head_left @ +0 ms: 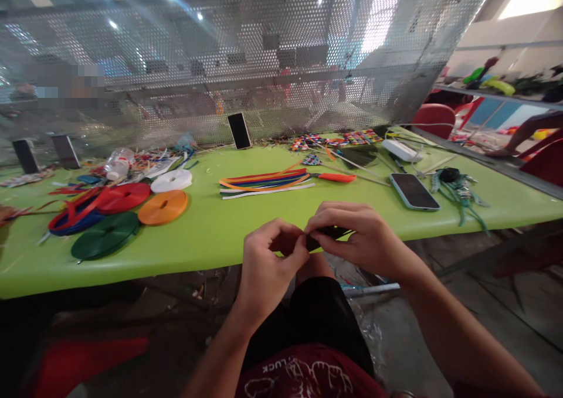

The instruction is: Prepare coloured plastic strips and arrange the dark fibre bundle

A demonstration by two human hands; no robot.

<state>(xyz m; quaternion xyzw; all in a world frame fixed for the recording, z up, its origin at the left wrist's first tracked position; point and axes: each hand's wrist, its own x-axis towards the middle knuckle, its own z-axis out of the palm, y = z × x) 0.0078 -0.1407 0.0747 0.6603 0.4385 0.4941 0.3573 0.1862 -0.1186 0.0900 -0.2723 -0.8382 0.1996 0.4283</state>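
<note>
both hands pinching dark flat piece (312, 243) over near edge of green table (211, 231).
left hand (273, 260) and right hand (356, 228) grip it, thumbs against fingers; green surface shows between hands and cut strips (266, 181) ahead, coils (106, 235) left, phone (414, 191) right. piece runs roughly left-right, partly hidden by fingers. table cover smooth; coils flat, round; strips thin, multicolored, lying mostly left-right.

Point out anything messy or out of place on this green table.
The clear plastic container at the back left looks out of place, seemingly tipped over among loose scraps, while the colored strips mid-table lie roughly together.
</note>
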